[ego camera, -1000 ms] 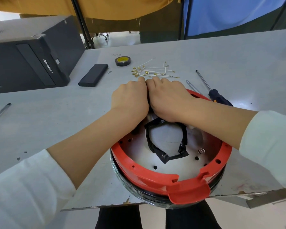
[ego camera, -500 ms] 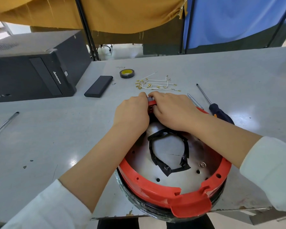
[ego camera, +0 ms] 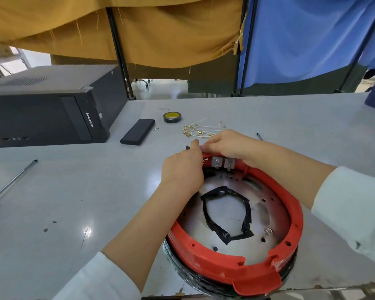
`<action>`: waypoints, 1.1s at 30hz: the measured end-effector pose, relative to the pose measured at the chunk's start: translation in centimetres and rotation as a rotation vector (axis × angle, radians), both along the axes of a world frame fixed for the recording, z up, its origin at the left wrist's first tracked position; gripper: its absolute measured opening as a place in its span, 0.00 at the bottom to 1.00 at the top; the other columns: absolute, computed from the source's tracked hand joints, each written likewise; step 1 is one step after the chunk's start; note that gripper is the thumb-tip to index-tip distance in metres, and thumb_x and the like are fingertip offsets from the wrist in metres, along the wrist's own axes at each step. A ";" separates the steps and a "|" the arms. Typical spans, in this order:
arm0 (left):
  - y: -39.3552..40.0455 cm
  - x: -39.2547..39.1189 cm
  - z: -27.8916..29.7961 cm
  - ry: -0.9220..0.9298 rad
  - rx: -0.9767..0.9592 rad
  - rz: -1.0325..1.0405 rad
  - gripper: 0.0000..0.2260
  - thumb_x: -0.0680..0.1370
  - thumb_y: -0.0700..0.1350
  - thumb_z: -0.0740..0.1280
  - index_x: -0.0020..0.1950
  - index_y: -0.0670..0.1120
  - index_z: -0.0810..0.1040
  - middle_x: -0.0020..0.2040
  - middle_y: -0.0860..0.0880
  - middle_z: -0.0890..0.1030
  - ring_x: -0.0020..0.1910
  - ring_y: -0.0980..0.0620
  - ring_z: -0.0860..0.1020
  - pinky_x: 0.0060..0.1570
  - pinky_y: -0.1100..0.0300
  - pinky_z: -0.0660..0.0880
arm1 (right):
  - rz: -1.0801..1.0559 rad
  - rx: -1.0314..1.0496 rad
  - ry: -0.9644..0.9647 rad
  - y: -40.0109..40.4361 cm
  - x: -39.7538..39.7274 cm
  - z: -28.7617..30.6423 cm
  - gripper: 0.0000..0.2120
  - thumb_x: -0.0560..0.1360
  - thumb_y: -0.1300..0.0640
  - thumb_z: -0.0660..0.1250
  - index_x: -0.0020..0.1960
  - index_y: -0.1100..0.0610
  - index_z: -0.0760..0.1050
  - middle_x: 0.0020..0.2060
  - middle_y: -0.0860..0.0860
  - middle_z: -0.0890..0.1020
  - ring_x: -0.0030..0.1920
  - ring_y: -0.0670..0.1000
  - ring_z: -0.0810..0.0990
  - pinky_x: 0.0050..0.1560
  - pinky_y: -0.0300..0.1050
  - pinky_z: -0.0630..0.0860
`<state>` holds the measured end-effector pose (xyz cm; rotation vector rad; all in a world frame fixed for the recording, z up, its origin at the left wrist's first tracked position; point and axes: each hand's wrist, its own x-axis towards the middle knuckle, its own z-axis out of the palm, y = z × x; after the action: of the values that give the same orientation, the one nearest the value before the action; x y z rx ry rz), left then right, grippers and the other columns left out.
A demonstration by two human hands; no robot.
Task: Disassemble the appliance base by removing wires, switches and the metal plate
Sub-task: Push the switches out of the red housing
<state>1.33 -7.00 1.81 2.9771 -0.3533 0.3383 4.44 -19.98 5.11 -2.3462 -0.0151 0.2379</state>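
The switch (ego camera: 188,147) sits at the far rim of the red appliance base (ego camera: 217,267), poking outward over the tabletop (ego camera: 78,191); my left hand (ego camera: 182,169) pinches it from the near side, my right hand (ego camera: 227,145) curls over the rim just beside it, so the pull goes away from me. Two metal terminals (ego camera: 223,163) show inside the rim, metal plate (ego camera: 223,215) below. Most of the switch is hidden under my fingers; removed wires (ego camera: 200,130) lie just beyond.
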 end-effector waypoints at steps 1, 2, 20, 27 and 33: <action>0.0 0.0 0.0 0.000 0.002 -0.002 0.26 0.75 0.38 0.60 0.71 0.45 0.58 0.55 0.44 0.78 0.52 0.42 0.78 0.39 0.56 0.65 | -0.041 0.012 0.042 0.0 0.2 0.2 0.21 0.71 0.45 0.71 0.55 0.61 0.79 0.53 0.58 0.82 0.57 0.57 0.79 0.62 0.51 0.73; 0.0 0.0 0.1 0.002 0.002 -0.003 0.27 0.75 0.38 0.60 0.72 0.45 0.57 0.55 0.44 0.78 0.52 0.42 0.78 0.39 0.56 0.65 | -0.085 0.028 0.075 0.0 0.5 0.4 0.23 0.70 0.46 0.73 0.56 0.62 0.78 0.53 0.58 0.82 0.56 0.57 0.79 0.61 0.51 0.74; 0.1 0.6 0.1 0.019 0.051 -0.060 0.07 0.76 0.41 0.60 0.52 0.48 0.66 0.51 0.46 0.77 0.43 0.44 0.74 0.36 0.57 0.62 | 0.082 -0.462 0.054 -3.0 6.6 -2.0 0.21 0.74 0.66 0.63 0.67 0.60 0.70 0.50 0.53 0.76 0.39 0.50 0.77 0.38 0.45 0.79; 0.2 0.5 0.3 0.032 0.040 -0.044 0.08 0.74 0.39 0.60 0.47 0.49 0.61 0.51 0.46 0.77 0.40 0.44 0.71 0.36 0.58 0.61 | 0.030 -0.475 -0.216 -3.3 4.1 -1.1 0.19 0.75 0.59 0.64 0.66 0.57 0.71 0.62 0.56 0.74 0.60 0.56 0.73 0.58 0.47 0.71; 0.2 0.2 0.5 0.093 -0.012 0.009 0.12 0.75 0.44 0.61 0.58 0.48 0.70 0.54 0.45 0.78 0.52 0.42 0.76 0.40 0.57 0.65 | 0.191 -0.338 -0.162 -2.9 -1.4 -0.8 0.15 0.78 0.58 0.55 0.61 0.51 0.74 0.55 0.48 0.78 0.55 0.49 0.75 0.53 0.42 0.69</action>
<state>1.52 -6.78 2.36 2.9705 -0.3269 0.2019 3.02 -22.83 4.31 -2.6979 -0.3004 0.1515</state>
